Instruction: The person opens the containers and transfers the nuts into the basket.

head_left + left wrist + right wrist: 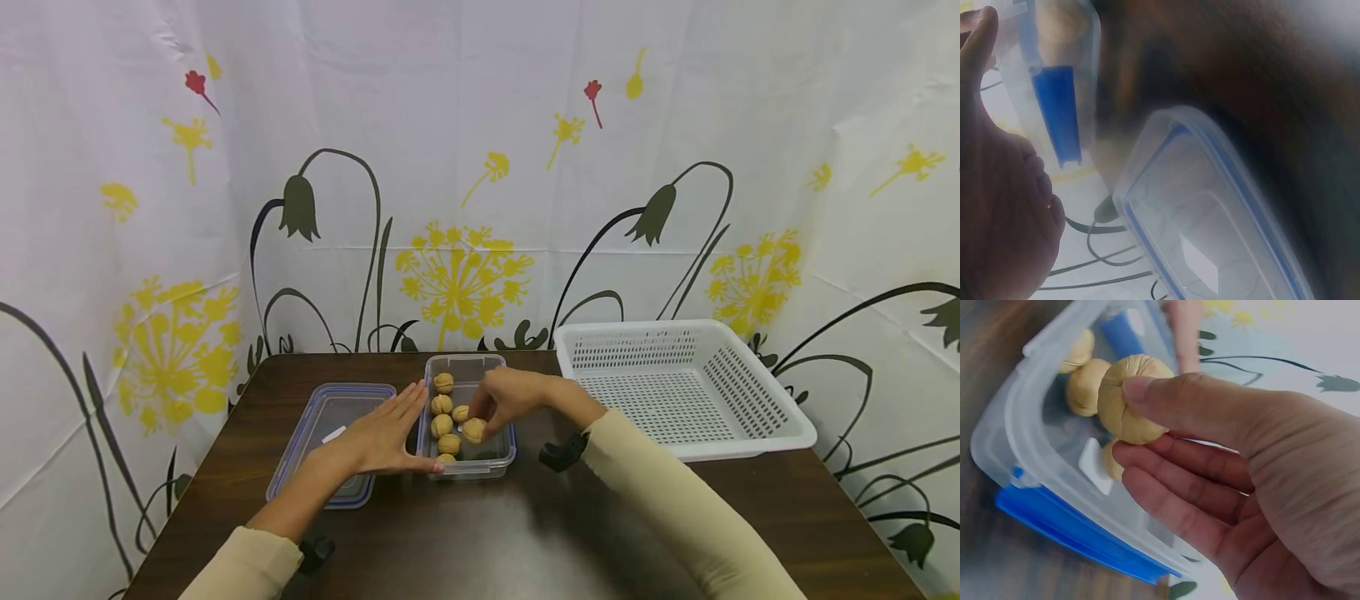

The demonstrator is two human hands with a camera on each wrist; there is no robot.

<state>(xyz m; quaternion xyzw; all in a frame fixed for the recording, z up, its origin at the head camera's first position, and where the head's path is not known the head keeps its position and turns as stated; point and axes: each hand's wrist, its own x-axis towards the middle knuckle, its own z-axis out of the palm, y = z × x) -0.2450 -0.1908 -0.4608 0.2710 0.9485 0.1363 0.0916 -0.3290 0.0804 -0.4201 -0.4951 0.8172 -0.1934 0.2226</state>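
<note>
A clear plastic container point(491, 468) with blue side clips holds a column of several walnuts point(442, 426) along its left side. With thumb and fingers, my right hand point(513, 395) pinches another walnut point(1130, 400) over the inside of the container. One more walnut point(460, 413) and a small white piece point(1095, 466) lie below that hand. My left hand point(382, 435) spreads along the container's left side, its fingers straight. The thumb reaches the near rim, while the fingertips are at the left rim.
The container's lid point(330, 403), clear with a blue seal and a white label, lies on the dark wooden table point(465, 550) to the left. A white perforated basket point(780, 429) stands at the right. A flower-printed curtain point(480, 108) hangs behind the table.
</note>
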